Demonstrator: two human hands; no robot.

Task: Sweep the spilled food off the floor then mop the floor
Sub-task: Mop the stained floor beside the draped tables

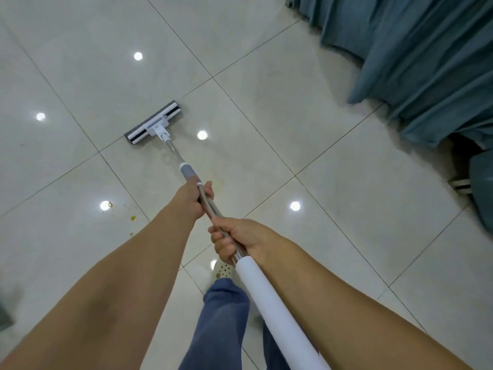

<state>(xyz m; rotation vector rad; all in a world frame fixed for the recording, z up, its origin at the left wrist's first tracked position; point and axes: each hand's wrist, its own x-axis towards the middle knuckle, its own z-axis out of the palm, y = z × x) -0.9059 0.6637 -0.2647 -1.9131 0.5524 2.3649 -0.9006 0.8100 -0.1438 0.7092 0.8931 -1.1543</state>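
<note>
The floor (266, 116) is of pale glossy tiles with thin dark joints. A mop head (154, 122) lies flat on it. Small yellow crumbs (132, 217) lie at left, and perhaps a faint yellowish stain (221, 182) nearby.

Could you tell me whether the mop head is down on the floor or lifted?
Down: the grey-and-white flat mop head lies on the pale glossy tiled floor, no gap showing beneath it.

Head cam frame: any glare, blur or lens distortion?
Head view: the glossy pale tiled floor mirrors round ceiling-light spots, one glaring beside the yellow food crumbs; wide-angle lens slightly bows the grout lines; the grey-and-white flat mop head is sharp; lower-left corner smeared; the blue-grey curtain shadows the floor beneath.
</note>
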